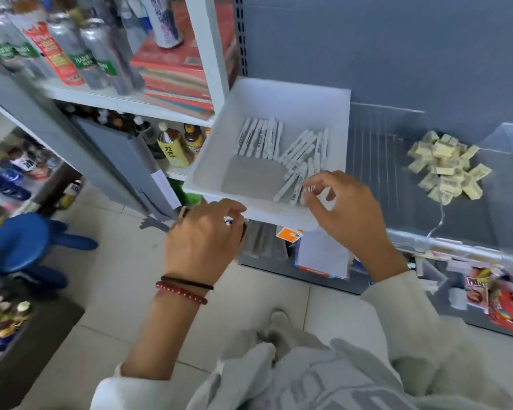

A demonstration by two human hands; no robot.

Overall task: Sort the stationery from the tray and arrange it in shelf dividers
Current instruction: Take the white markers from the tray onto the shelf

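Note:
A white tray (290, 93) sits on the grey shelf and holds several white pens (296, 155), some in a row at the back and some loose at the right. A grey patch of bare tray floor shows at the front left. My right hand (347, 214) is over the tray's front right corner, with thumb and fingertips pinching the end of a white pen. My left hand (202, 241) is at the tray's front edge with fingers curled; a small white and blue item shows at its fingertips. A pile of yellow erasers (447, 164) lies in a clear shelf divider (504, 137) to the right.
Cans, bottles and a stack of red books (175, 75) fill the white rack to the left. A blue stool (21, 244) stands on the floor at left. Packaged goods (498, 300) lie on the lower shelf at right. Notebooks sit under the tray.

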